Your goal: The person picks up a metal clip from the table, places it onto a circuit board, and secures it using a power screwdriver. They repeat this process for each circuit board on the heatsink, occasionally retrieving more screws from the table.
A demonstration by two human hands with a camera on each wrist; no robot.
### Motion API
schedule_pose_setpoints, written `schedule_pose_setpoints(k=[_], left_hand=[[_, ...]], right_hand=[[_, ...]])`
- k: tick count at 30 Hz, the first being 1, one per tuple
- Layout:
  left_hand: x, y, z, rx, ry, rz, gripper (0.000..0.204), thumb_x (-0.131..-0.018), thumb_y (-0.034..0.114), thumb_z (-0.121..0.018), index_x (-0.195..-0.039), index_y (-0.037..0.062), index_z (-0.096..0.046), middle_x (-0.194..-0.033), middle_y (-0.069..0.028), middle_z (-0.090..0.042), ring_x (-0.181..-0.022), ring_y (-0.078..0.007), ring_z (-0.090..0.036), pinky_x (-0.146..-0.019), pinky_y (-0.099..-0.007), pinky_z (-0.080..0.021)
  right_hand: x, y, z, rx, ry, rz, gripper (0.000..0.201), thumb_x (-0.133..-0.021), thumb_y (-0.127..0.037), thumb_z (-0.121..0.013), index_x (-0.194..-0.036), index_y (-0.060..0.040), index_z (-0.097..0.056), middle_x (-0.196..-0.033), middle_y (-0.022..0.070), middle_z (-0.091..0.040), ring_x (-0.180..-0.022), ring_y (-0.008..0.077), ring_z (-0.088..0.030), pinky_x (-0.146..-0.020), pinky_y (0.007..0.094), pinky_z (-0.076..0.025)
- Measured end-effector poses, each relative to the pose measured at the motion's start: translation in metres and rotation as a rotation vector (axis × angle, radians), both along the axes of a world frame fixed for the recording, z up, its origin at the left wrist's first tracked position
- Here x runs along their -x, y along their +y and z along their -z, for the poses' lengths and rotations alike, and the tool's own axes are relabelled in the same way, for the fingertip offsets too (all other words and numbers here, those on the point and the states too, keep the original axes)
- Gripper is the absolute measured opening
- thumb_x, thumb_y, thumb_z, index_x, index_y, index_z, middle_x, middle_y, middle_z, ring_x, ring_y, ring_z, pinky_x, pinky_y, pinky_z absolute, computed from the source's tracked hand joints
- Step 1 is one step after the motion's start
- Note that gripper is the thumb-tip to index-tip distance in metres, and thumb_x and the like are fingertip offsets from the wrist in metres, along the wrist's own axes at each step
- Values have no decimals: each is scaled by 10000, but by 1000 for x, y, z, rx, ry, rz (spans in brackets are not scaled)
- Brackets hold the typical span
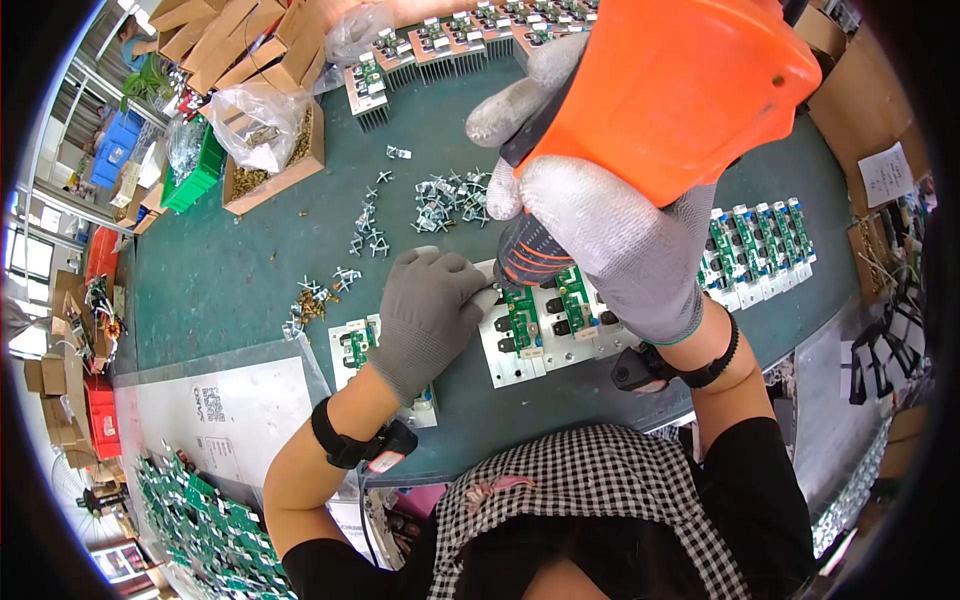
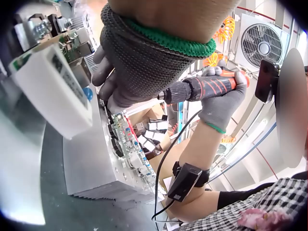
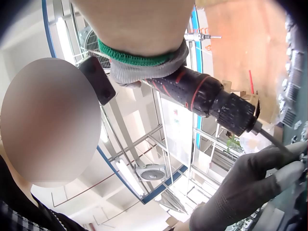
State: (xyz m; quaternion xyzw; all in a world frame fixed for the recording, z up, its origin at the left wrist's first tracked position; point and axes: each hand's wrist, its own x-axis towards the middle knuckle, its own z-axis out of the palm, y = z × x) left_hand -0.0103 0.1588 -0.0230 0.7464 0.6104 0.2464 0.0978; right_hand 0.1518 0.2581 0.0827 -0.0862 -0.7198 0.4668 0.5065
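My gloved right hand (image 1: 615,235) grips an orange and black power drill (image 1: 680,95), its chuck pointing down at an aluminium heat sink (image 1: 508,372). Green circuit boards (image 1: 520,318) with black components lie on that heat sink. In the right wrist view, the driver bit (image 3: 272,138) runs from the chuck to between the fingertips of my gloved left hand (image 3: 245,190), which pinch around its end. Those fingertips sit at the heat sink's upper left edge; whatever is under the bit's tip is hidden. Another heat sink with a board (image 1: 355,345) lies partly under the left wrist.
Loose metal clips (image 1: 450,200) and brass screws (image 1: 312,300) lie scattered on the green table (image 1: 200,310). Finished-looking boards (image 1: 760,245) stand in a row at right, more heat sinks (image 1: 450,62) along the back. A cardboard box (image 1: 315,140) sits at the back left.
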Motion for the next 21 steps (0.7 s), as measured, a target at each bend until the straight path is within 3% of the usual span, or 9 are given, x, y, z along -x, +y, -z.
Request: schedule_pose_setpoints(k=[11,13,14,16,20,21], left_hand=[[2,1,-2,25,-2,-9,123,-784,216,-692,-844,111,-712,-797,-61,-619,-857,-279,-584,-860,-403,-436],[2,1,-2,44,4,-10,128,-788,218,-691,-858,114,-715,-811,-59,-625,-871,-277,-585,-872,-401,-438],[1,2,-2,55,8,-9,131,-789,219,-690,-865,116,-717,-817,-58,-628,-879,-276,-586,-879,-400,-439],[2,4,0,83,60,-16,134,-786,220,-694,-872,121,-720,-831,-57,-634,-889,-272,-586,-887,-399,-437],[1,2,-2,75,39,3,143,-777,225,-706,-870,116,-717,-853,-62,-641,-887,-272,-591,-890,-410,-440],[1,3,-2,39,55,13,142,-774,221,-709,-864,111,-713,-840,-66,-643,-870,-279,-596,-874,-412,-451]], right_hand=[[0,0,3,-123,-91,65,395,-833,92,-534,-1215,24,-460,-1022,224,-652,-712,205,-643,-666,348,-560],[5,-4,3,6,-11,102,347,-774,30,-601,-1110,2,-517,-937,174,-654,-700,210,-648,-658,340,-549],[15,-11,1,190,99,108,299,-712,-33,-664,-998,-17,-577,-847,125,-658,-679,213,-653,-643,331,-538],[24,-17,-2,368,197,94,284,-675,-61,-706,-941,-27,-612,-800,90,-660,-690,212,-657,-649,322,-530],[27,-17,-9,341,152,29,406,-777,77,-618,-1163,9,-513,-971,149,-658,-814,200,-657,-733,321,-543],[26,-16,-7,354,161,-23,367,-768,79,-625,-1119,11,-541,-951,136,-663,-817,188,-658,-731,316,-542]])
